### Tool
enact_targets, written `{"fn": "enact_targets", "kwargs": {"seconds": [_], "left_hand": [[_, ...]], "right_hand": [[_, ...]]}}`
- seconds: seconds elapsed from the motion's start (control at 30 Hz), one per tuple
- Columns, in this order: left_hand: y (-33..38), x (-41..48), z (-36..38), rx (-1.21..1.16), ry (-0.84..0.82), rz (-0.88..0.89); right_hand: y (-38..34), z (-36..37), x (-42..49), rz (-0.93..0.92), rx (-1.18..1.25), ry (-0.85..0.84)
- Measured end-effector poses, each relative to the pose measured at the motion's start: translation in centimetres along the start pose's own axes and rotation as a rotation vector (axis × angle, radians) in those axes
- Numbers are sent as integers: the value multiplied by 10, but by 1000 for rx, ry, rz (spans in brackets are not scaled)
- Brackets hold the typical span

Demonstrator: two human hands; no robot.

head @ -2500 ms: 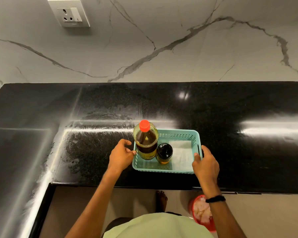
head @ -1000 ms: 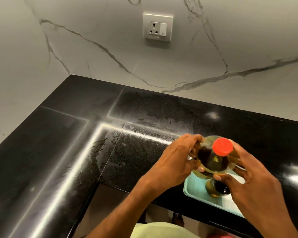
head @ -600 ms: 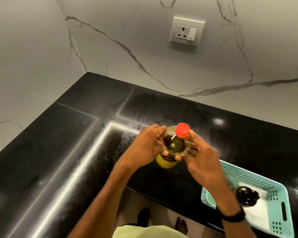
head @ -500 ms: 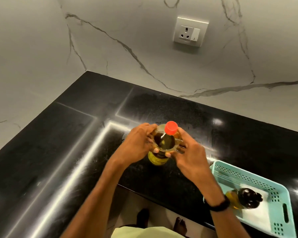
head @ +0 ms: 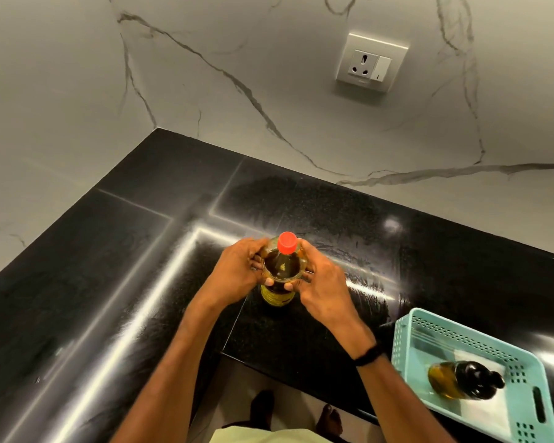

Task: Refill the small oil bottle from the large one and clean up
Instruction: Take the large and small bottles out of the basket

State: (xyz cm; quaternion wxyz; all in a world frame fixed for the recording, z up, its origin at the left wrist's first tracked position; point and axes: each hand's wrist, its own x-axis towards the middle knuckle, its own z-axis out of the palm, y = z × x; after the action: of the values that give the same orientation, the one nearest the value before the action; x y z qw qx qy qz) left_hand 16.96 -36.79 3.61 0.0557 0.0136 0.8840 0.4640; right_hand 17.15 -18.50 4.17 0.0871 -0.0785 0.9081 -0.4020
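Refilling looks unstarted: left hand (head: 237,273) and right hand (head: 325,289) both curl round the large oil bottle (head: 280,276), upright on the black counter (head: 135,257) with its red cap (head: 287,243) on, while the small oil bottle (head: 461,380) sits in the teal basket (head: 403,340) at four o'clock from it. Uncapping, pouring and wiping all remain. How full the small bottle is, and what cap it has, are hard to make out.

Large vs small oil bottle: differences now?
Cap: the large oil bottle has a red cap; the small oil bottle a black one.
Place: the large oil bottle is on the black counter; the small oil bottle sits in the teal basket.
Grip: left hand and right hand hold the large oil bottle; no hand touches the small oil bottle.
Both are capped and hold amber oil.
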Motion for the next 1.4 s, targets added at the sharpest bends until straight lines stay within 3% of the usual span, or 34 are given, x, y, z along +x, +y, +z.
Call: {"fn": "enact_targets", "kwargs": {"seconds": [0.43, 0.63, 0.73, 0.87, 0.97, 1.03, 1.23, 1.4], "left_hand": [[-17, -3, 7, -85, -2, -19], [-33, -11, 23, -216, 110, -96], [-33, -18, 28, -367, 216, -136], [-3, -40, 50, -172, 427, 4], [46, -67, 79, -167, 464, 124], [71, -72, 106, -148, 361, 195], [111, -47, 200, 79, -176, 252], [134, -20, 273, 284, -493, 273]], "right_hand": [[12, 7, 1, 54, 43, -43], [15, 12, 1, 59, 125, -100], [18, -11, -15, 115, 231, -43], [52, -61, -55, 178, 283, 78], [84, -101, -89, 257, 308, 209], [107, -128, -114, 317, 291, 310], [180, -189, -182, 502, 265, 557], [254, -185, -198, 620, 154, 293]]}}
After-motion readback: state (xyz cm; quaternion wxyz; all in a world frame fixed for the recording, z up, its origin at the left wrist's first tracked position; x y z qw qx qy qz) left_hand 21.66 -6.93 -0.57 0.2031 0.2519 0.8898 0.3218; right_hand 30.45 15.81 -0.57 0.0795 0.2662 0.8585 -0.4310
